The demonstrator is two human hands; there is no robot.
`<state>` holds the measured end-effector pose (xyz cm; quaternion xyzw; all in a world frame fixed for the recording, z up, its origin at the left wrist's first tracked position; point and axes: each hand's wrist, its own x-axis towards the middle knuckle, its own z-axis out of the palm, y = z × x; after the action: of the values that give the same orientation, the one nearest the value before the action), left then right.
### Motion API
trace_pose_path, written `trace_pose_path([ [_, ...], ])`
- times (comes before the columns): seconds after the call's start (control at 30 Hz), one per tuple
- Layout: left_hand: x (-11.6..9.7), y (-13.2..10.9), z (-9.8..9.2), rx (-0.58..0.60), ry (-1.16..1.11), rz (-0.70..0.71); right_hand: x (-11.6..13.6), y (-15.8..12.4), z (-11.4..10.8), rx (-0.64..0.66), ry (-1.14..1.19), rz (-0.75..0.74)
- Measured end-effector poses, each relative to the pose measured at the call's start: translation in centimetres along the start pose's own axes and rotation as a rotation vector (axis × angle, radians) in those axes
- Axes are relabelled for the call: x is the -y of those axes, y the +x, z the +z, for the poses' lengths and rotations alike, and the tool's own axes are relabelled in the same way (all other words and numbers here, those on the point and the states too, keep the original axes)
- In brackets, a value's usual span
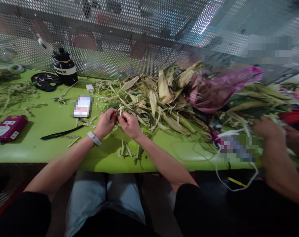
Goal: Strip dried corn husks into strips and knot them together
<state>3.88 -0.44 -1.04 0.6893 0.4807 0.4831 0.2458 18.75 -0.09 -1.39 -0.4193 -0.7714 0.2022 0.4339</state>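
My left hand (107, 122), with a pale watch band on its wrist, is closed in a pinch. Close beside it, my right hand (130, 124) is pinched too, the fingertips of both almost meeting. A pale strip of corn husk (121, 109) shows at the fingertips; its lower part is hidden by the fingers. Just beyond the hands spreads a heap of dry corn husks (153, 102). Several thin husk scraps (124, 149) lie on the green table (90, 153) below my hands.
A phone (82, 106), a white charger plug (89, 88), a black strap (62, 133) and a purple power socket box (9, 128) lie leftward. A black bottle (64, 67) stands behind. At right are a pink plastic bag (211, 89), a white cable (217, 169) and another person's hands (269, 128).
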Motion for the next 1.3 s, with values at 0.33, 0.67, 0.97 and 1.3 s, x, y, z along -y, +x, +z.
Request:
trace_pose_path([
  [0.33,1.4,0.8,-0.7,0.039,0.235,0.1,0.3,-0.2,-1.1,-0.066,-0.445,-0.24],
  [0.67,0.0,0.2,-0.9,0.416,0.184,0.293,-0.2,2.0,-5.7,-0.031,-0.132,-0.18],
  [0.97,-2.5,-0.4,-1.6,0.364,-0.368,0.11,-3.8,3.3,-4.4,0.321,0.628,0.222],
  [1.3,0.6,1.1,-0.9,0.017,-0.335,-0.138,-0.7,1.5,-1.2,0.015,0.301,-0.026],
])
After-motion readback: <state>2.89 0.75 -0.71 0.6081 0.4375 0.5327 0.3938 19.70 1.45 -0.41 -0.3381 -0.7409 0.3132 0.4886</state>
